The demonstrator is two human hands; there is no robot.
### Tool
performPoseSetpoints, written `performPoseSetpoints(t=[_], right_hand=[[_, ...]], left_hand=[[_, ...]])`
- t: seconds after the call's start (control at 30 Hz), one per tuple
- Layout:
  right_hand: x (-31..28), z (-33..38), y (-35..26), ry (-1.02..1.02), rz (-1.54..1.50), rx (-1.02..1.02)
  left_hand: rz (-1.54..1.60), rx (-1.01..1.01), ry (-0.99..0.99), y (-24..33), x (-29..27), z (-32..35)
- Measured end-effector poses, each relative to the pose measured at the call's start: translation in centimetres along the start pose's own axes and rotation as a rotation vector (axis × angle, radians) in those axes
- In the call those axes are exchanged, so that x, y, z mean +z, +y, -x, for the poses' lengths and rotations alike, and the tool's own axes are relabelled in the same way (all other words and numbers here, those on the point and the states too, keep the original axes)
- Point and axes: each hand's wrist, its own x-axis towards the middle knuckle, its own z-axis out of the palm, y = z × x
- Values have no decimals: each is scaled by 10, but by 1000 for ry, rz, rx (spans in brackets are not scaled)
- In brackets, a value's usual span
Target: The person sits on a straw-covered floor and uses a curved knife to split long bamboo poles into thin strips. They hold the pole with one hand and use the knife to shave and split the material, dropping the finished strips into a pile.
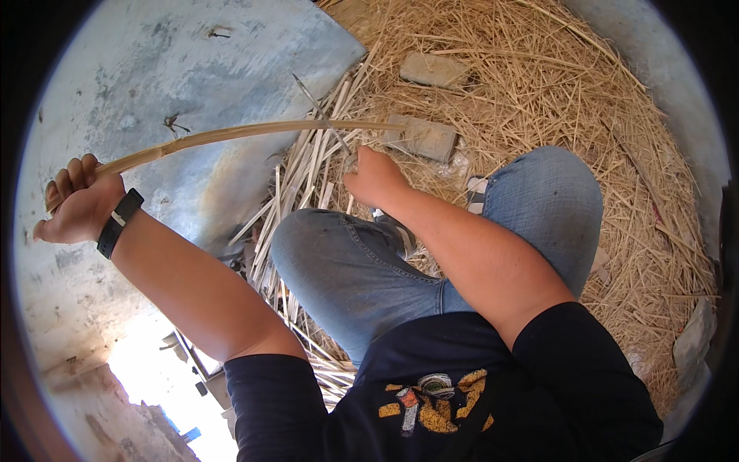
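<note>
My left hand (77, 202), with a black band on its wrist, is raised at the far left and closed around the end of a long, bent cane strip (254, 132). The strip arcs to the right across the grey wall toward a flat stone (426, 137). My right hand (375, 177) is fisted low in the middle, just above my left knee. It grips a thin metal blade (313, 100) that points up and left, crossing the strip. Pale split cane strips (302, 179) lie in a bundle under that hand.
Dry straw (539, 85) covers the ground to the right. Two flat stones lie in it, the second (433, 69) further back. My bent knees in blue jeans (362, 269) fill the middle. A grey plastered wall (154, 69) stands at left, with bright sunlit ground below.
</note>
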Motion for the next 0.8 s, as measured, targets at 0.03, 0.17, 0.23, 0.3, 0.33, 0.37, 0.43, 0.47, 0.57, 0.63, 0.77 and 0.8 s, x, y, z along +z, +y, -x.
performPoseSetpoints(t=[0.03,0.17,0.23,0.3,0.33,0.37,0.43,0.47,0.57,0.63,0.77,0.8], right_hand=[[0,0,1,4,2,-2],[-1,3,-5,-11,-63,-1],[-2,2,-8,-21,-69,20],[-4,2,-9,-3,-60,3],[-5,2,-9,5,-56,-5],[-6,3,-9,7,-55,-16],[-9,3,-10,13,-52,-39],[-11,6,-15,2,-61,-63],[-17,17,-31,-28,-95,-135],[-21,27,-44,-43,-129,-189],[-31,41,-61,-77,-118,-305],[-32,41,-61,-73,-117,-320]], left_hand=[[28,-9,-14,-1,-1,-1],[222,-75,-68,0,-6,-7],[246,-115,-125,-2,-16,-22],[234,-141,-143,-1,-20,-24],[228,-153,-152,-1,-21,-24],[248,-147,-172,0,-18,-19],[287,-135,-212,1,-12,-7],[269,-112,-205,2,-10,-4],[205,-35,-193,0,-4,5],[150,25,-195,-3,2,11],[51,70,-192,-5,14,24],[36,66,-197,-6,14,23]])
